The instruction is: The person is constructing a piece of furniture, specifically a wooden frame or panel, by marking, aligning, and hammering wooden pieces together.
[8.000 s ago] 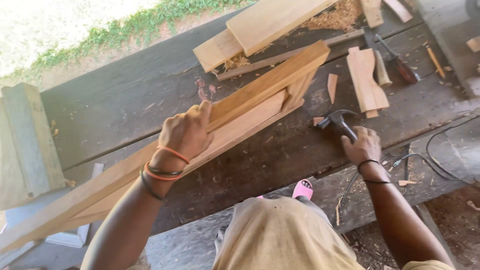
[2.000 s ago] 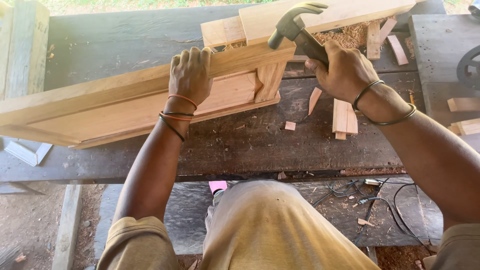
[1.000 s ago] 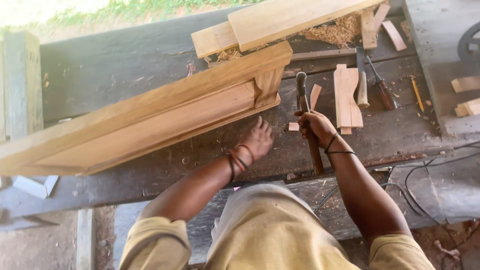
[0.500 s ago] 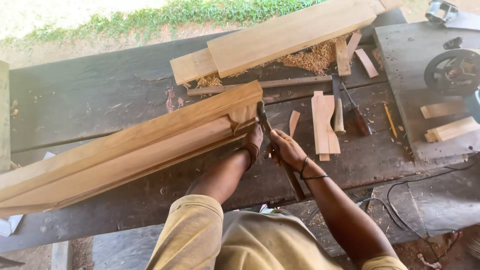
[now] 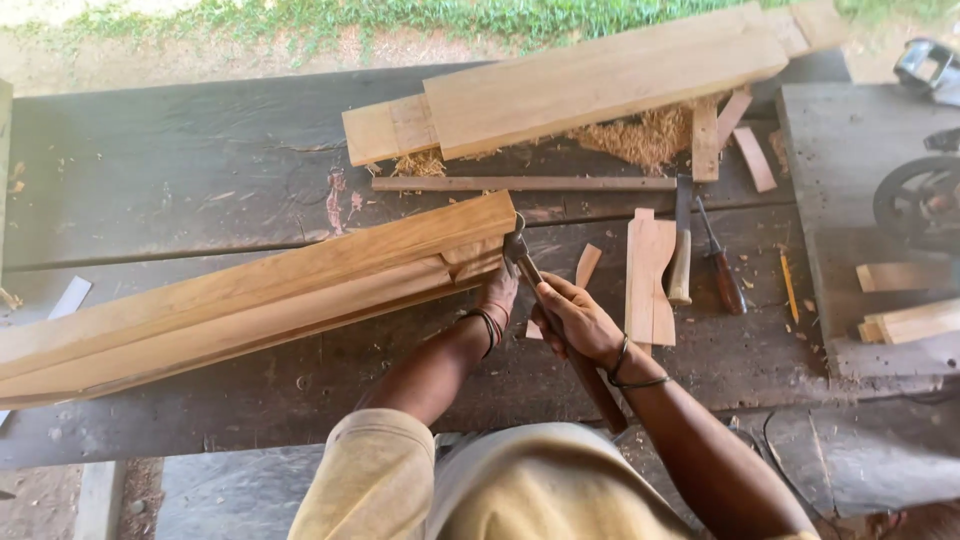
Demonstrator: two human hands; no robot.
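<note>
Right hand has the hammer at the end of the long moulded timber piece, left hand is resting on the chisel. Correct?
Not quite. In the head view the left hand is at the end of the moulded timber piece, not the chisel. The right hand does hold the hammer there.

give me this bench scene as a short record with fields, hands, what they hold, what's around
setting: dark plank workbench, grass beyond
left hand: left hand at the end of the long moulded wooden piece, fingers against it
right hand: right hand gripping the hammer handle, head up at the piece's end
behind: stacked light boards with wood shavings, thin dark strip
right of hands: small wood offcuts, chisel, screwdriver, pencil
</note>
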